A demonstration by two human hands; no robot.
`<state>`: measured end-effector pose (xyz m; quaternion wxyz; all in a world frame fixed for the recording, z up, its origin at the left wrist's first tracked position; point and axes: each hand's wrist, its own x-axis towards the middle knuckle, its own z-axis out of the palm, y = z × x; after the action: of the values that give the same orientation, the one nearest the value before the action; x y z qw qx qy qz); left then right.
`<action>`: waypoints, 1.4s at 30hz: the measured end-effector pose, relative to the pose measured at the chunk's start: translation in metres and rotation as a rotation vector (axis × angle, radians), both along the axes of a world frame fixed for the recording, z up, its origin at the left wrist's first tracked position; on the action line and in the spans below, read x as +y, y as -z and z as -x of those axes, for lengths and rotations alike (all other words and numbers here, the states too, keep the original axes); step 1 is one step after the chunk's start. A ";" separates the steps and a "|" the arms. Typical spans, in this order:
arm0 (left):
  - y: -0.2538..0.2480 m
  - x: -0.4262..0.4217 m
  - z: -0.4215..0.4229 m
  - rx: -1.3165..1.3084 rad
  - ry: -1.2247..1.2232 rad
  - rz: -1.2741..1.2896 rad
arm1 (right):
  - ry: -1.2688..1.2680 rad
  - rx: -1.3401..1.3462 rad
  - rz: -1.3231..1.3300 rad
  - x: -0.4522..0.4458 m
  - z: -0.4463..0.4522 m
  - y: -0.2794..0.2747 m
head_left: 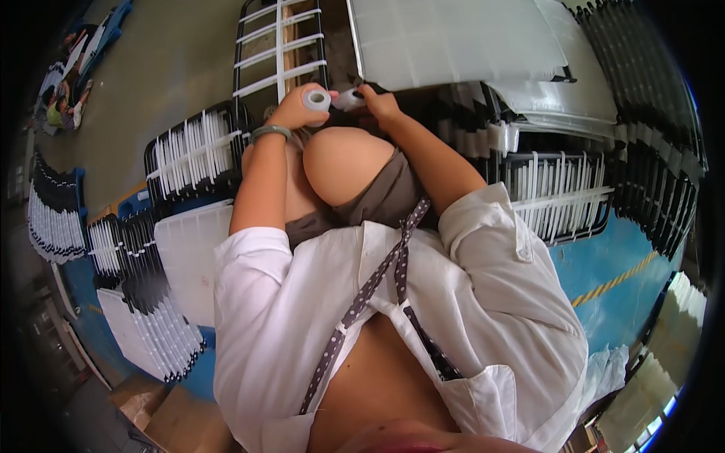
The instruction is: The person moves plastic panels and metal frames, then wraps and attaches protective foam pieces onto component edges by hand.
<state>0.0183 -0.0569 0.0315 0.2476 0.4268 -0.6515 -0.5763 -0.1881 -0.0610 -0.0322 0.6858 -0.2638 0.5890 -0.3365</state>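
Largest first: pale grey-white, flat translucent panel [457, 41], laid ahead and to the right, its near edge running crosswise just beyond the right hand [380, 106]. Next, the ladder-like black tubular frame crossed by white bands [279, 57], ahead and left; long axis points away from the body, near end close by the left hand [296, 109]. Lower on either side, a bundle of white-slatted, black-edged frames [195, 153] at left and a similar black-rimmed, white-slatted bundle [560, 196] at right, both outside the forearms. Smallest: short whitish roll with an open round core [309, 98], out in front past the knees, clasped in the left hand, core opening turned up toward the head. Right hand lies just to the right of it, fingers closed around a crumpled, translucent whitish piece [347, 100]. Hands near each other, a narrow gap between; left the nearer to roll and ladder frame, right to the panel. Whether the crumpled piece joins the roll: cannot tell.
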 end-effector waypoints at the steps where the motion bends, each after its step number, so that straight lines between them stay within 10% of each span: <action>1: -0.003 -0.001 0.000 -0.032 0.002 -0.013 | 0.013 0.019 0.012 0.000 0.000 -0.005; 17: -0.013 0.003 -0.009 -0.256 0.349 0.012 | 0.113 0.003 0.029 -0.003 -0.007 -0.007; 21: -0.036 0.044 -0.039 0.252 -0.052 -0.185 | 0.083 -0.073 0.026 -0.005 -0.005 0.000; 24: -0.033 0.094 -0.037 0.997 -0.640 0.036 | 0.000 -0.202 0.038 0.000 -0.003 0.016; 26: -0.011 0.118 -0.046 1.486 -0.605 0.071 | -0.076 -0.230 0.101 0.007 0.001 0.005; 29: -0.015 0.132 -0.038 1.530 -0.837 0.196 | -0.381 -0.125 0.452 0.002 0.012 0.045; 37: -0.027 0.094 -0.045 1.539 -0.854 0.098 | -0.906 0.387 0.270 -0.006 0.049 0.045; 42: -0.030 0.104 -0.038 1.536 -0.878 0.027 | -0.658 0.169 0.526 0.018 0.052 0.000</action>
<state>0.0564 0.0472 0.0614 0.8208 0.1303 -0.0892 -0.5490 -0.2398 -0.0427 -0.0322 0.6152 -0.6301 0.4218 -0.2157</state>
